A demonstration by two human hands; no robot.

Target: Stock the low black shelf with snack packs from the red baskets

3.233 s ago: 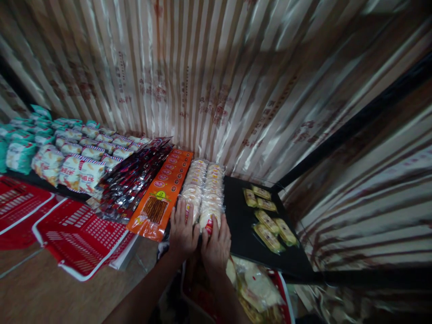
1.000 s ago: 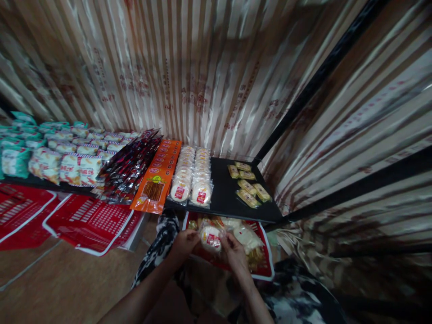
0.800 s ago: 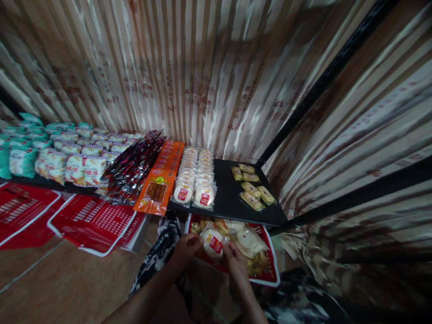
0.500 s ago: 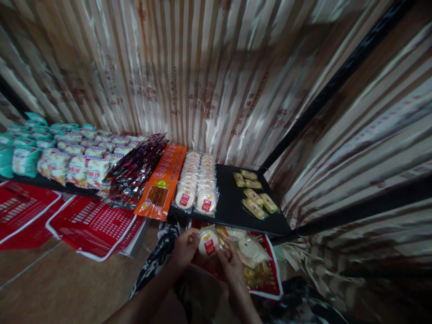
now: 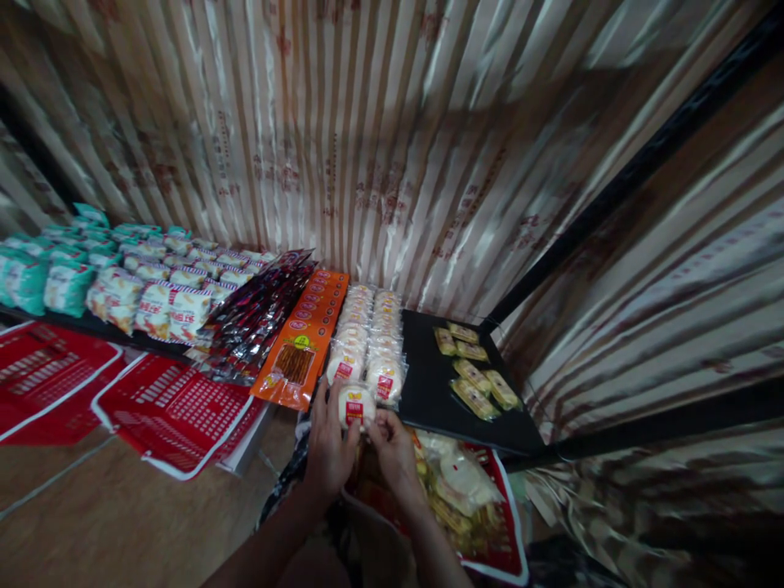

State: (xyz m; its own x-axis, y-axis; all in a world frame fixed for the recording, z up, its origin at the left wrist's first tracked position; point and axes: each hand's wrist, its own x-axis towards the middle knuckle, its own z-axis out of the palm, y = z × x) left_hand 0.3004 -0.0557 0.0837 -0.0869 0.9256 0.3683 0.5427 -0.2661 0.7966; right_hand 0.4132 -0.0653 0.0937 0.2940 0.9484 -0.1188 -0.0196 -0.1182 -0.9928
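Observation:
A round white cake packet with a red label [image 5: 357, 403] is held between both hands at the front edge of the black shelf [image 5: 436, 390]. My left hand [image 5: 327, 447] grips its left side. My right hand [image 5: 392, 451] pinches its lower right edge. Just behind the packet lie two rows of the same round cake packets [image 5: 366, 343], running back toward the curtain. Below my hands a red basket [image 5: 490, 531] holds more clear-wrapped packets [image 5: 464, 482].
Left of the cakes lie orange snack packs [image 5: 306, 343], dark red packs [image 5: 254, 318] and white and teal bags [image 5: 122, 286]. Yellow wrapped bars [image 5: 474, 376] sit at the shelf's right. Empty red baskets [image 5: 165, 408] rest on the wooden floor. A striped curtain [image 5: 367, 147] hangs behind.
Both hands lifted the round cake packet from over the red basket up to the shelf's front edge, by the left row. Earlier they were pressing on the rows.

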